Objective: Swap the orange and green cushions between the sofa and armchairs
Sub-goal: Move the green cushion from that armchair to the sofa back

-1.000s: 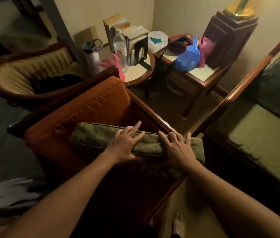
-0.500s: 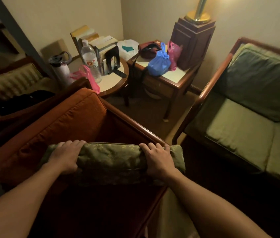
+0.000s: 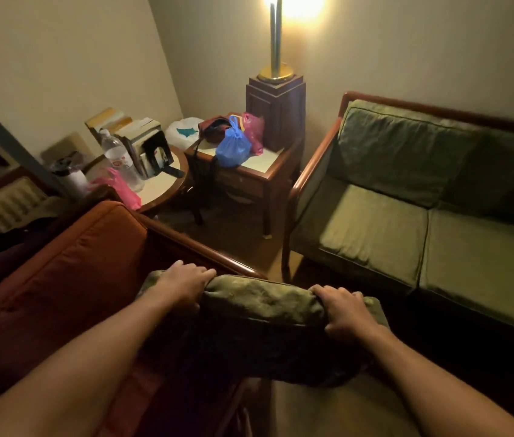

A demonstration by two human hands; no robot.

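Note:
Both my hands hold a green patterned cushion (image 3: 259, 307) by its top edge, lifted at the front right corner of the orange armchair. My left hand (image 3: 183, 287) grips its left end and my right hand (image 3: 344, 310) grips its right end. The armchair's orange back cushion (image 3: 60, 279) stands upright to the left, framed by a wooden arm (image 3: 199, 244). On the right, the green sofa (image 3: 413, 200) carries green seat and back cushions. The lower part of the held cushion is lost in shadow.
A round side table (image 3: 167, 184) with books, a water bottle (image 3: 120, 159) and a pink bag stands behind the armchair. A square table (image 3: 265, 165) holds a blue bag (image 3: 233, 146) and a lamp pedestal (image 3: 276, 111). A striped armchair (image 3: 0, 209) sits far left.
The cushion has come up off the armchair seat and moved right, toward the sofa. My view has swung right and up, showing more of the sofa and lamp.

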